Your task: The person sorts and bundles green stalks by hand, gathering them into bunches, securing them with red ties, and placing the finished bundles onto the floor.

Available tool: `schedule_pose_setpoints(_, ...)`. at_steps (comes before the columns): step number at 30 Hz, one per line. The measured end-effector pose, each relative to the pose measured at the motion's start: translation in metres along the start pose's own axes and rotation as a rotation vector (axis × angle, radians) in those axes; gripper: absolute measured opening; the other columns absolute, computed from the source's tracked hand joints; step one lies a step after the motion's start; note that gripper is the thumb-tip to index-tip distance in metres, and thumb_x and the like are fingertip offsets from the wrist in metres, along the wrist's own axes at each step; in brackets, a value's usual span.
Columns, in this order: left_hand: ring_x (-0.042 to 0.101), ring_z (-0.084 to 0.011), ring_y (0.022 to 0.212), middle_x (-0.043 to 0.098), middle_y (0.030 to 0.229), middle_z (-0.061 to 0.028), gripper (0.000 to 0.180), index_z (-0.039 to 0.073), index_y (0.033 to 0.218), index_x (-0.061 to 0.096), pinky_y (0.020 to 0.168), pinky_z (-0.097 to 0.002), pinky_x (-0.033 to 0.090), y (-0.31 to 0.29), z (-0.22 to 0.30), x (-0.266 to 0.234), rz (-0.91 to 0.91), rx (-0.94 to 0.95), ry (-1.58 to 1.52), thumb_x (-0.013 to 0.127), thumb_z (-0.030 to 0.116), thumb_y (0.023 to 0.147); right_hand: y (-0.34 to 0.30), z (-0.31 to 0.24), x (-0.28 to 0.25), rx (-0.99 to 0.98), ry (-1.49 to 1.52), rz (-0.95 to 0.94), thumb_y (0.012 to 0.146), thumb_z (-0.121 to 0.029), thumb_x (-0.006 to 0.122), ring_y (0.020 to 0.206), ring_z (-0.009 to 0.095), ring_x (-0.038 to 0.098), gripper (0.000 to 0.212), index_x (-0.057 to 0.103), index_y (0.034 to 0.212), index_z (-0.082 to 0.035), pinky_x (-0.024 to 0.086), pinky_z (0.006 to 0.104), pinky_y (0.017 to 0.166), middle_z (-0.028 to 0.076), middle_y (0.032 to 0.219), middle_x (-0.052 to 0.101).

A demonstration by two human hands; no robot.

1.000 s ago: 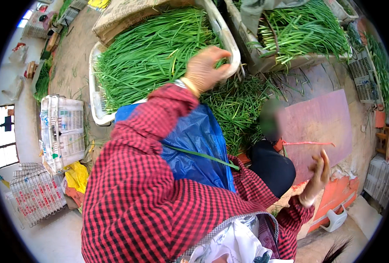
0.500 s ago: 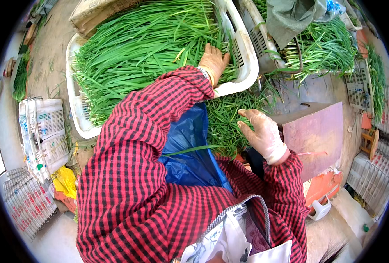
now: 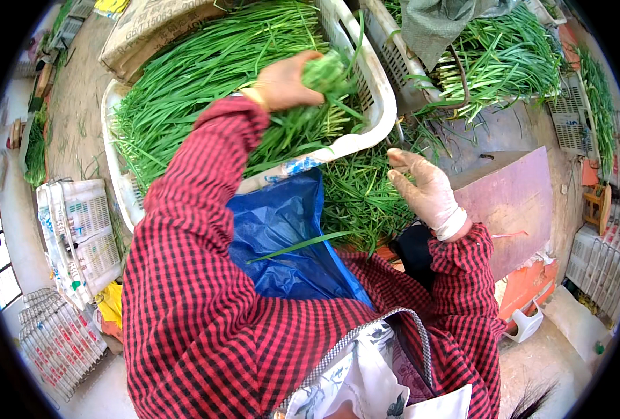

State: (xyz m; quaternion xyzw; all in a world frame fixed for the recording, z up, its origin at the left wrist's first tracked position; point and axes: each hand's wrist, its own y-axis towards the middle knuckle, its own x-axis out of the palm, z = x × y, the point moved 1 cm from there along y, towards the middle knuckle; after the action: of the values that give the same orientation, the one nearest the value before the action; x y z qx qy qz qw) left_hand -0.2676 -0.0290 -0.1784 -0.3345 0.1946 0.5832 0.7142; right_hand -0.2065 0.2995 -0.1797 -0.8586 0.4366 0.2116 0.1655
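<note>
Evidently, the white crate (image 3: pixel 374 131) is what to judge everything from. Over its right-hand part, the left hand (image 3: pixel 285 84) has its grip pinching a bunch of green stalks (image 3: pixel 329 74) between thumb and fingers (blurred, so how many stalks it takes in is hard to say). More long leaves (image 3: pixel 191 80) lie packed in the crate, so a clean lift probably means drawing the bunch out along its own length, lest neighbours tangle and come too. A firm but gentle hold should serve best, since such leaves likely crease. Beyond the crate's near right corner, the right hand (image 3: pixel 425 185) has its grip spread around nothing; it seems well placed to steady loose ends. On the person's side of the crate, one long leaf (image 3: pixel 299 246) lies across blue plastic (image 3: pixel 271 223), best kept from snagging.
</note>
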Motion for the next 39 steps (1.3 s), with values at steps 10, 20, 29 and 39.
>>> schedule_pose_setpoints(10, 0.065, -0.0140, 0.097, 0.067, 0.111, -0.0059, 0.056, 0.005, 0.127, 0.055, 0.088, -0.0291, 0.053, -0.058, -0.065, -0.064, 0.238, 0.030, -0.829, 0.077, 0.006, 0.075, 0.098, -0.076, 0.034, -0.144, 0.493, -0.160, 0.088, -0.027, 0.073, 0.128, 0.025, 0.050, 0.065, 0.046, 0.138, 0.004, 0.041, 0.0355, 0.107, 0.018, 0.140, 0.050)
schedule_pose_setpoints(20, 0.042, -0.0304, 0.133, 0.049, 0.139, -0.0154, 0.085, 0.002, 0.141, 0.044, 0.109, -0.0411, 0.036, -0.096, 0.015, -0.051, 0.465, 0.376, 0.435, 0.084, 0.029, 0.071, 0.156, -0.155, 0.134, -0.356, 0.903, 0.057, 0.085, -0.053, 0.069, 0.133, 0.033, 0.042, 0.099, 0.020, 0.150, 0.003, 0.036, 0.0405, 0.111, 0.024, 0.143, 0.040)
schedule_pose_setpoints(29, 0.056, -0.0076, 0.094, 0.061, 0.101, 0.0036, 0.061, 0.005, 0.132, 0.056, 0.083, -0.0224, 0.046, -0.117, -0.035, -0.071, 0.623, 0.124, -0.596, 0.080, 0.012, 0.076, 0.183, -0.119, 0.132, -0.588, -0.258, 0.151, 0.069, -0.010, 0.064, 0.143, 0.037, 0.029, 0.091, 0.024, 0.149, -0.001, 0.024, 0.0447, 0.119, 0.024, 0.150, 0.031)
schedule_pose_setpoints(39, 0.058, -0.0379, 0.116, 0.054, 0.131, -0.0260, 0.070, 0.002, 0.143, 0.038, 0.099, -0.0550, 0.048, -0.251, -0.117, -0.147, 1.036, 0.370, -1.147, 0.059, 0.028, 0.082, 0.194, -0.036, 0.166, -0.043, -0.832, -0.479, 0.087, -0.030, 0.052, 0.150, 0.028, 0.015, 0.078, 0.018, 0.155, -0.013, 0.016, 0.0450, 0.121, 0.011, 0.163, 0.015)
